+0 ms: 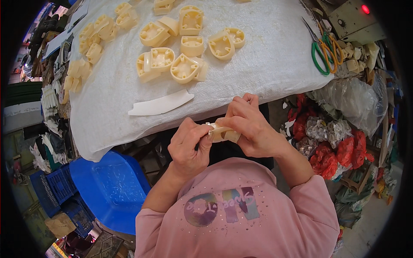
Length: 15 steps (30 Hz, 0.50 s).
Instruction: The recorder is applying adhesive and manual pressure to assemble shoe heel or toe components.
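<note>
Between my two hands, just off the table's near edge, is a cream plastic part with a curved wall. My left hand pinches its left end between thumb and fingers. From the other side my right hand has its fingers closed around it. Most of the part is covered by my fingers. Ahead on the cloth lies a curved white strip, touched by neither hand. Farther back sit several cream rounded plastic housings with small posts inside, some leaning on one another.
White woven cloth covers the table. Green-handled and orange-handled scissors lie at its right edge, near a metal box with a red light. A blue plastic tub stands below left. Red bags of parts are on the floor right.
</note>
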Available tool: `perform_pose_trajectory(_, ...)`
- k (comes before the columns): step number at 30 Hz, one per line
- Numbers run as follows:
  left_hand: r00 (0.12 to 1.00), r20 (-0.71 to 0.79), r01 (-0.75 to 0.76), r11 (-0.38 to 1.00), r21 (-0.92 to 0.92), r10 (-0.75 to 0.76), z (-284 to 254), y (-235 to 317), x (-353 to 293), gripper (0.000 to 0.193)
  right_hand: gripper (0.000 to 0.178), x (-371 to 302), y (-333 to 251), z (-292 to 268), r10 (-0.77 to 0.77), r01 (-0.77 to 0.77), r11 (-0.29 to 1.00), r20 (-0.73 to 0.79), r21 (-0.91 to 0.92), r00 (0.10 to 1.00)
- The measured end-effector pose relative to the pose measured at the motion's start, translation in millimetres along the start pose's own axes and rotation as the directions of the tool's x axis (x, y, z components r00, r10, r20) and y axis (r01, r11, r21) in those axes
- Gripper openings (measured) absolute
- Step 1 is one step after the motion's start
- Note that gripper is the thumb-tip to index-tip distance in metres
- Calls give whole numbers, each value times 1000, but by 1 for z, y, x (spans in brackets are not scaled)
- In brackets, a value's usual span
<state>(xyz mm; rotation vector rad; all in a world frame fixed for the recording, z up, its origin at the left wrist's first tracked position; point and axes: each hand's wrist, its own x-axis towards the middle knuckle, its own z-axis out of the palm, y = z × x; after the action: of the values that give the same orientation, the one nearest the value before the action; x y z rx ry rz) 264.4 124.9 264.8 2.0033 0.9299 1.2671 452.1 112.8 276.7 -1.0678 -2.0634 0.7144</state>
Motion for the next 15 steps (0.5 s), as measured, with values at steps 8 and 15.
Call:
perform_pose_trajectory(8,1000,23,9,996,-94,-7,0,2,-3,19,38,1,-3,0,7,-9,1000,96,22,995)
perform_pose_trajectory(15,922,118,385,835,-394,-369,-4,12,-15,27,39,-1,0,-3,4,-7,999,51,53,999)
